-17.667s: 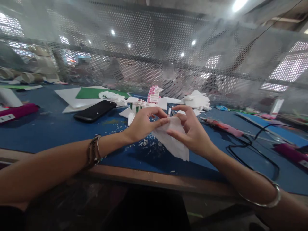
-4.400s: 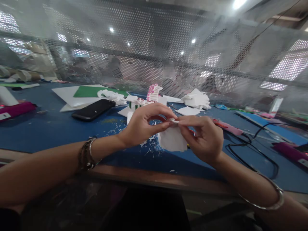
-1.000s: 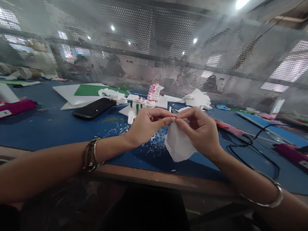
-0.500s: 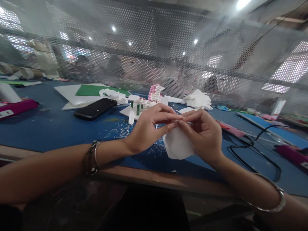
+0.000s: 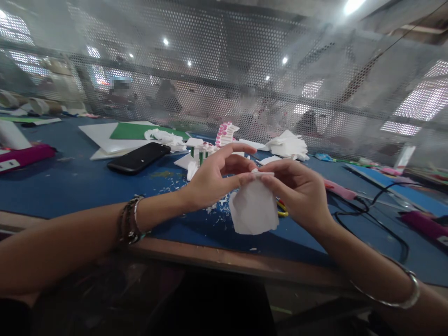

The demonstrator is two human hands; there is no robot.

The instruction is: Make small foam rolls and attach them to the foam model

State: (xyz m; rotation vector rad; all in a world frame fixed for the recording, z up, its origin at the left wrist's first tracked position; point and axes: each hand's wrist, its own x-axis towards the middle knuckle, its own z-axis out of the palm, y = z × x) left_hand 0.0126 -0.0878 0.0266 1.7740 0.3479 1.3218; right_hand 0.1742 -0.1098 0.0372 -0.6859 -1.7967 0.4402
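A thin white sheet (image 5: 254, 210), paper-like with uneven edges, hangs down between my hands above the table. My left hand (image 5: 219, 175) pinches its top edge between thumb and a finger, the forefinger raised. At the same edge, my right hand (image 5: 297, 186) grips with thumb and fingertips. The top edge looks folded or rolled over. Behind my left hand stands a small white model (image 5: 199, 144) with green posts, partly covered. A yellow scissors-like handle (image 5: 282, 208) shows beside my right hand; the rest of it is hidden.
A black phone (image 5: 139, 158) lies to the left near green and white sheets (image 5: 105, 135). Piled white pieces (image 5: 287, 144) sit at the back. On the right are a pink tool (image 5: 339, 188) and its looping black cable (image 5: 371, 233). White scraps litter the blue table (image 5: 87, 191).
My left hand has shifted slightly left and its forefinger has lifted. The white sheet shows more fully, its top edge now visible. The yellow handle has come into sight.
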